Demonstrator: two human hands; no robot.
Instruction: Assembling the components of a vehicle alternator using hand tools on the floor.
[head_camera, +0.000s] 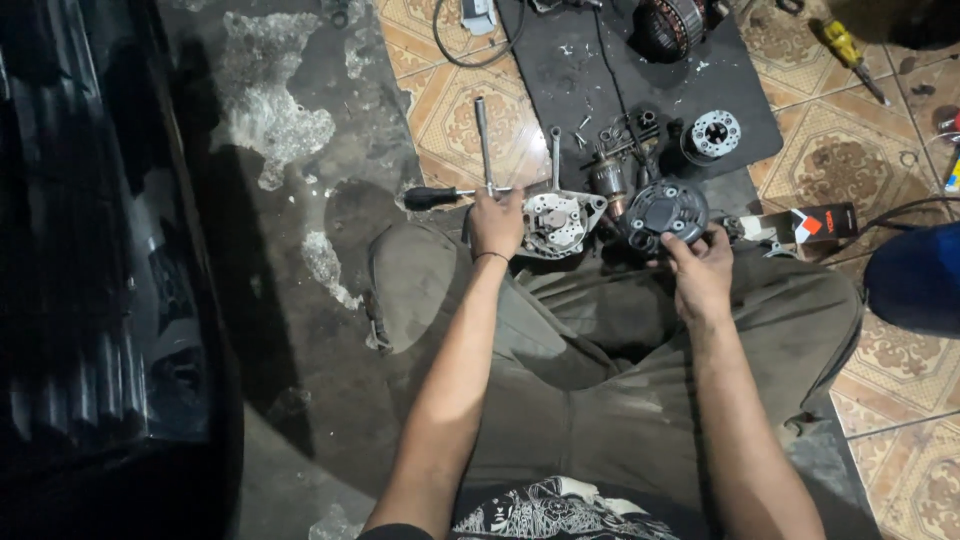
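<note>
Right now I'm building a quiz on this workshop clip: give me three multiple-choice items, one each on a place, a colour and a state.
1. Where is the dark round cover?
A. in the right hand
B. on the black mat
C. on the left knee

2. What colour is the handle of the screwdriver at the top right?
A. blue
B. yellow
C. white

3. What is the left hand doing?
A. lying flat on the tiles
B. resting empty on the thigh
C. gripping a T-handle wrench

Answers: 1 A, the right hand holds its lower edge. 2 B, it lies yellow on the patterned tiles. 3 C, the fingers close round the T-handle wrench.
</note>
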